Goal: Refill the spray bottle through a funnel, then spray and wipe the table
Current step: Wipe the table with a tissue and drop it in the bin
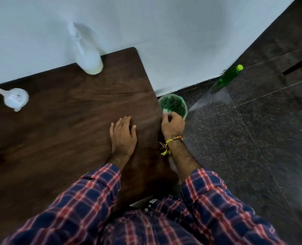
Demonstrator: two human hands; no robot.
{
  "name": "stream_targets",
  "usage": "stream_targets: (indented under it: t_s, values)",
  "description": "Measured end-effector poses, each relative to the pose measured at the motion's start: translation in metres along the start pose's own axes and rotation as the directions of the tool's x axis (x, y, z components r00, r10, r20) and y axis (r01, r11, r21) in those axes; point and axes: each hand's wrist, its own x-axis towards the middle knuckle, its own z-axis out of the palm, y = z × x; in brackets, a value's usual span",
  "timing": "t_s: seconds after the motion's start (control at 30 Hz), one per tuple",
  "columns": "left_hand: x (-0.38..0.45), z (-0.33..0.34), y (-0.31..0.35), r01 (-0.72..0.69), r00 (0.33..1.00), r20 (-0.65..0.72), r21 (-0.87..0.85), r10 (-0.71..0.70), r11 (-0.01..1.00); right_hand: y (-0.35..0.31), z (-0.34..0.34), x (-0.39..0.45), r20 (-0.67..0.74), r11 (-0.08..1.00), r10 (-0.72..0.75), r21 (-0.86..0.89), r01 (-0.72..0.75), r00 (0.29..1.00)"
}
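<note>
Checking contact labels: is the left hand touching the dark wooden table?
Touching. The head view shows the left hand lying flat, fingers spread, on the dark wooden table with no gap beneath it.

My hands: 2, left + right. On surface: 1 white spray bottle, 1 white funnel. On floor: 1 green-lined bin, 1 green bottle w/ yellow-green cap. 1 thread wristband, right wrist.
</note>
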Motion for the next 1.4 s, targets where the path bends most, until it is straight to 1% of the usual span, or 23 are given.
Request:
stream_targets:
  t_s: [0.1, 0.2, 0.27, 0.4, 0.57, 0.7, 0.8, 0.87, 0.97, 1.03, 1.13, 1.23, 1.3, 1.33, 1.4]
  values:
    - [-0.032, -0.032, -0.053, 0.028, 0.999, -0.032, 0.007, -0.028, 1.0, -0.014, 0.026, -0.048, 0.014, 0.999, -0.02, -0.025, 0.02, 1.0]
    - [-0.06, -0.066, -0.109, 0.042, 0.997, -0.071, 0.012, -0.041, 0.999, -0.024, 0.051, -0.098, 0.092, 0.999, -0.012, -0.039, 0.016, 0.996]
    - [-0.076, -0.09, -0.151, 0.096, 0.992, -0.082, 0.021, -0.094, 0.995, -0.035, 0.072, -0.129, 0.137, 0.998, -0.038, -0.046, 0.045, 0.99]
    - [-0.1, -0.125, -0.224, 0.237, 0.971, -0.042, 0.056, -0.235, 0.97, -0.058, 0.11, -0.178, 0.235, 0.991, -0.09, -0.08, 0.112, 0.968]
    - [-0.115, -0.159, -0.275, 0.302, 0.95, 0.069, 0.055, -0.305, 0.952, -0.078, 0.146, -0.219, 0.338, 0.975, -0.129, -0.127, 0.182, 0.932]
    - [-0.117, -0.174, -0.288, 0.326, 0.932, 0.163, 0.019, -0.325, 0.945, -0.086, 0.163, -0.237, 0.409, 0.951, -0.154, -0.186, 0.248, 0.899]
    - [-0.12, -0.177, -0.288, 0.355, 0.921, 0.171, 0.0, -0.35, 0.935, -0.087, 0.167, -0.242, 0.454, 0.931, -0.182, -0.205, 0.301, 0.872]
    - [-0.123, -0.181, -0.287, 0.379, 0.908, 0.201, -0.016, -0.368, 0.925, -0.09, 0.167, -0.241, 0.485, 0.918, -0.195, -0.215, 0.333, 0.852]
    - [-0.124, -0.189, -0.287, 0.392, 0.884, 0.288, -0.023, -0.37, 0.92, -0.094, 0.166, -0.237, 0.536, 0.892, -0.186, -0.258, 0.37, 0.824]
    - [-0.124, -0.195, -0.284, 0.412, 0.872, 0.309, -0.041, -0.381, 0.91, -0.096, 0.165, -0.236, 0.578, 0.868, -0.179, -0.287, 0.404, 0.796]
    - [-0.125, -0.199, -0.279, 0.459, 0.846, 0.336, -0.058, -0.415, 0.887, -0.098, 0.16, -0.236, 0.638, 0.835, -0.194, -0.29, 0.467, 0.745]
    - [-0.126, -0.199, -0.274, 0.461, 0.835, 0.358, -0.041, -0.417, 0.887, -0.101, 0.149, -0.231, 0.644, 0.818, -0.251, -0.258, 0.514, 0.723]
    - [-0.123, -0.202, -0.269, 0.441, 0.847, 0.335, -0.006, -0.413, 0.898, -0.11, 0.14, -0.225, 0.616, 0.81, -0.303, -0.235, 0.537, 0.727]
    - [-0.119, -0.206, -0.264, 0.422, 0.865, 0.295, 0.014, -0.407, 0.907, -0.117, 0.134, -0.222, 0.591, 0.803, -0.336, -0.226, 0.551, 0.733]
    - [-0.107, -0.215, -0.254, 0.37, 0.915, 0.163, 0.023, -0.369, 0.929, -0.14, 0.119, -0.214, 0.523, 0.779, -0.429, -0.198, 0.595, 0.736]
